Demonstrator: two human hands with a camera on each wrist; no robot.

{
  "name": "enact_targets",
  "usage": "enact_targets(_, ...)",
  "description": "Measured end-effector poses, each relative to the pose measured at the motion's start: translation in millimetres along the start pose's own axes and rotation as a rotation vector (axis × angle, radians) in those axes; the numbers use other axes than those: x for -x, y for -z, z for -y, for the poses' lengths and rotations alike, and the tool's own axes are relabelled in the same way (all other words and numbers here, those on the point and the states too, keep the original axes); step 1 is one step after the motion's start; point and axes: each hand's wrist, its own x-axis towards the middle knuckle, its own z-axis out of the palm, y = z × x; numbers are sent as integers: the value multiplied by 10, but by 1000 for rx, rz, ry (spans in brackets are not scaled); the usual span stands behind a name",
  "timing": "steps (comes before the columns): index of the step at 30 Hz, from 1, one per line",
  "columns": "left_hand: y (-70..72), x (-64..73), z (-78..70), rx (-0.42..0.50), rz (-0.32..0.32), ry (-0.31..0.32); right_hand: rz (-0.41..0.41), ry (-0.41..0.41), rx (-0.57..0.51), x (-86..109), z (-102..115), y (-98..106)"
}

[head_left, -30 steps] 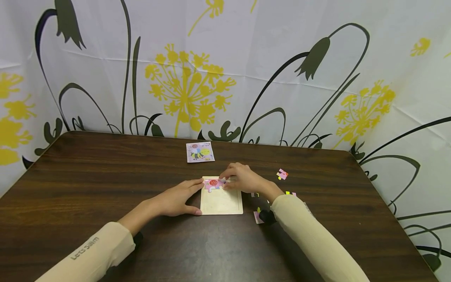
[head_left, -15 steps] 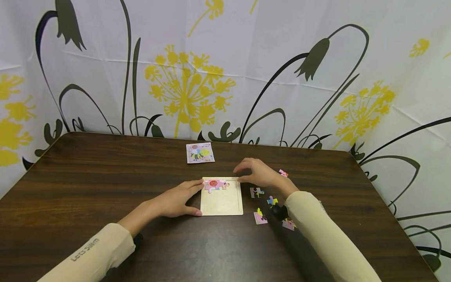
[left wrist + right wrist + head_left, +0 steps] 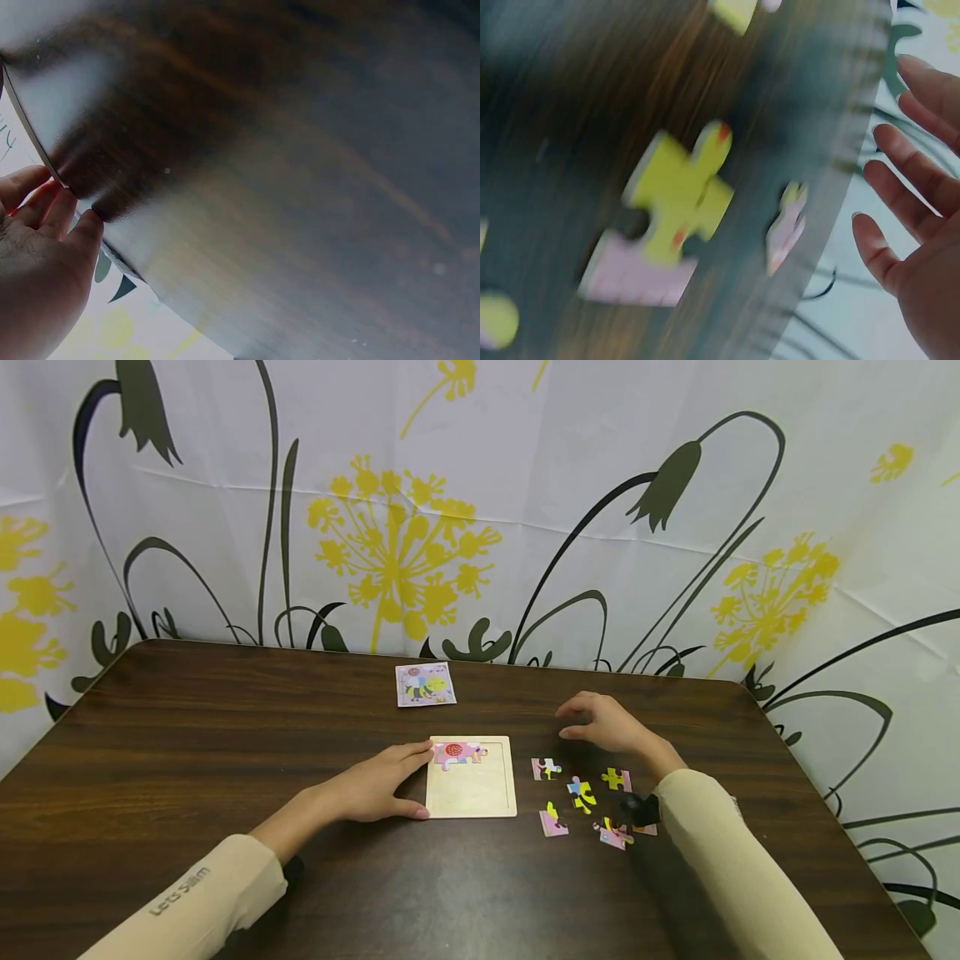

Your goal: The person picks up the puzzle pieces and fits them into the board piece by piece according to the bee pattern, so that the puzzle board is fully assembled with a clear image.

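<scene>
My left hand (image 3: 378, 783) rests at the left edge of a pale wooden puzzle tray (image 3: 472, 793), thumb at the near corner and fingers at the far one. In the left wrist view the left hand (image 3: 49, 255) has its fingers stretched against the tray's edge. Joined pink jigsaw pieces (image 3: 455, 752) with a red round shape lie in the tray's top left. My right hand (image 3: 611, 724) hovers beyond the loose pieces, holding nothing. In the right wrist view a pink puzzle piece (image 3: 786, 225) lies nearest the right hand (image 3: 922, 195), whose fingers are spread.
Right of the tray lie several loose pieces, among them a yellow-and-pink piece (image 3: 615, 779), a blue-and-yellow one (image 3: 581, 793) and a pink corner (image 3: 553, 820). A bee picture card (image 3: 426, 684) lies behind the tray. A patterned curtain (image 3: 480, 510) hangs behind the table.
My right hand has let go of a piece at the tray's top row and moved right, over the table. Several loose pieces have come into sight. The left hand stays put.
</scene>
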Motion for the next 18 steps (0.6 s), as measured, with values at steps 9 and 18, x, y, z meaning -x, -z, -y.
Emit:
enact_targets(9,-22,-3,11,-4,5,5,-38,-114,8,191,-304,107)
enact_targets(18,-15,-3,5,-3,5,8,-61,-140,31,299,-484,122)
